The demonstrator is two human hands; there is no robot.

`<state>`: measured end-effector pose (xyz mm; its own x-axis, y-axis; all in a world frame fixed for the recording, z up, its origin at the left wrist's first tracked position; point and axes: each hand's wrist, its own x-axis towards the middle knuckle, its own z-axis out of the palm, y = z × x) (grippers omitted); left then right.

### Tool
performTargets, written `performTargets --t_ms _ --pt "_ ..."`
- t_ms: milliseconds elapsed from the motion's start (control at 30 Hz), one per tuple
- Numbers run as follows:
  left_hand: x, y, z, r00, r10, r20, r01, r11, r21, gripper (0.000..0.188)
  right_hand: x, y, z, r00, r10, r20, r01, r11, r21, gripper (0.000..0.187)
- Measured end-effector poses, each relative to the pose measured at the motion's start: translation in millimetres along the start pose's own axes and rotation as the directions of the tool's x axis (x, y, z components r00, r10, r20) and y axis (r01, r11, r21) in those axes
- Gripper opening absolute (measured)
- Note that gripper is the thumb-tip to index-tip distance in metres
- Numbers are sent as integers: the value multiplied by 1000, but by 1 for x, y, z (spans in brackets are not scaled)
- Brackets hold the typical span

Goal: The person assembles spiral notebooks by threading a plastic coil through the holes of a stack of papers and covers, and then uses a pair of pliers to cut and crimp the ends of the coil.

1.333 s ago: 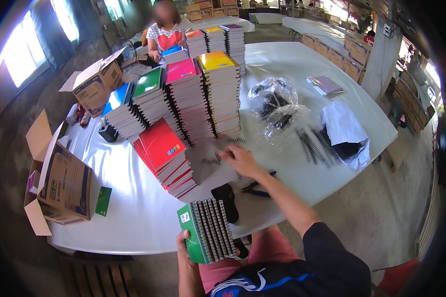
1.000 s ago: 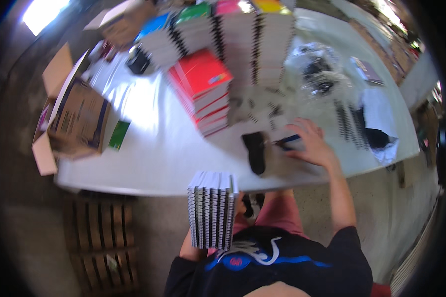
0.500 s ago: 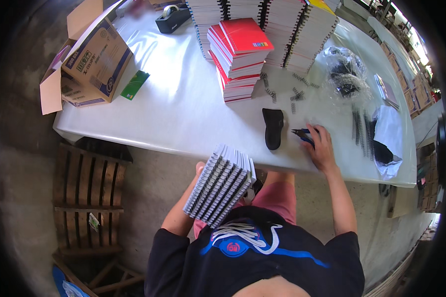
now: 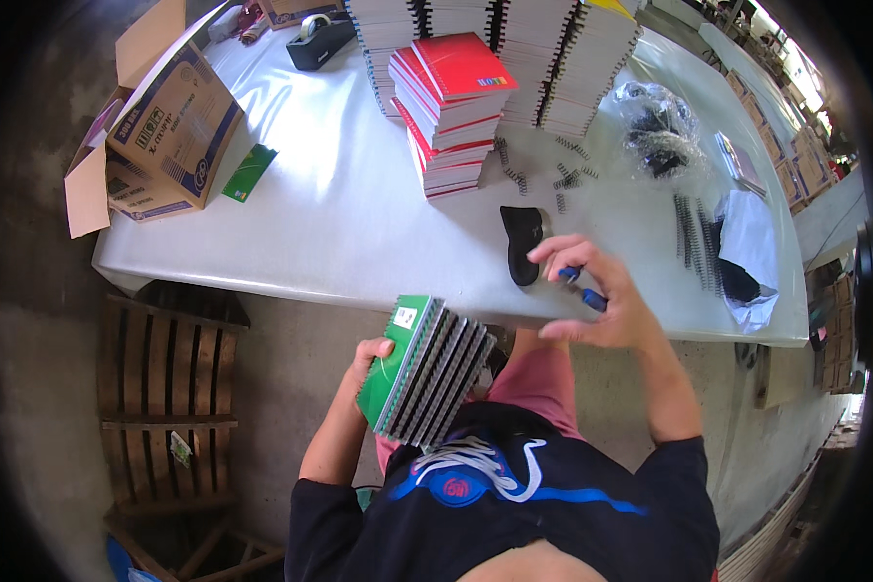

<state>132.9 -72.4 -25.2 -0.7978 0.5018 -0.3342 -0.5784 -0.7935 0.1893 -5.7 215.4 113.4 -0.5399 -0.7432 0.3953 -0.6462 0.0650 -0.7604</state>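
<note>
A stack of spiral notebooks (image 4: 433, 380) with black coils and a green cover rests above my lap, tilted. My left hand (image 4: 370, 356) grips it from the left side, the thumb over the green cover. Just past the table's front edge, my right hand (image 4: 619, 306) holds small blue-handled pliers (image 4: 594, 300) loosely in the palm. Its thumb and fingers are spread apart, and the jaws of the pliers are hidden. Right beside its fingertips, a black sleeve-like piece (image 4: 522, 242) lies on the table.
Red notebooks (image 4: 466, 73) are piled on the white-covered table (image 4: 310, 233), before tall coil-bound stacks (image 4: 563, 68). Loose coils (image 4: 567, 177), a clear plastic bag (image 4: 662, 131), a tape dispenser (image 4: 322, 43), an open carton (image 4: 175, 136) and a green card (image 4: 250, 173) lie around. A wooden slatted seat (image 4: 170, 398) stands at left.
My right hand has lifted the pliers off the table and come nearer, toward the left. My left hand has turned the notebook stack, so its green cover now shows.
</note>
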Motion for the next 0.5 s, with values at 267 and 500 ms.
performTargets --t_ms 267,500 --pt "31 -35 44 964 255 68 -261 960 103 64 -5 37 53 988 -112 108 59 912 406 81" --pt "55 -74 50 909 417 5 -338 728 596 77 -17 19 56 972 -216 89 158 888 431 73"
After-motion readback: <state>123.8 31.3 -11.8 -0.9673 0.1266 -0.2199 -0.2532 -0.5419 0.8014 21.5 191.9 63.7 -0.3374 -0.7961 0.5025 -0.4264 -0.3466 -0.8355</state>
